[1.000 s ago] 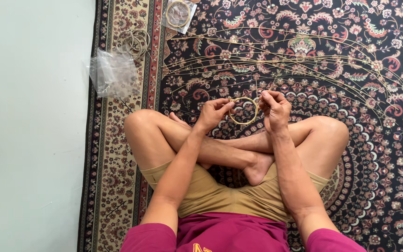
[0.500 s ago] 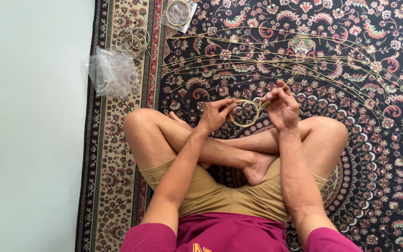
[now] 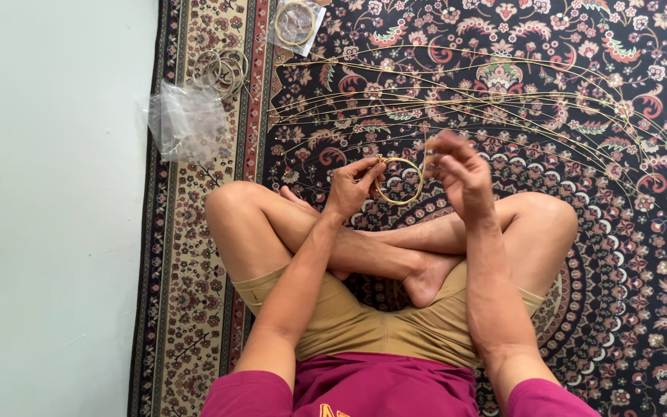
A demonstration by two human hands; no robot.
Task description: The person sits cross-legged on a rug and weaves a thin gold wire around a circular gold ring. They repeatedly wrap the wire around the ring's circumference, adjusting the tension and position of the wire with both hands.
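your right hand [image 3: 461,174] has just let go and lifted, fingers loose, while your left hand [image 3: 351,185] pinches the cane ring [image 3: 400,181] alone.

A single camera sits on the person's head and looks almost straight down, close over crossed bare legs and both forearms. It faces forward across the dark patterned floral rug [image 3: 580,309] toward long thin yellow reeds [image 3: 503,100]. A pale bare floor [image 3: 48,232] fills the left side of the frame.
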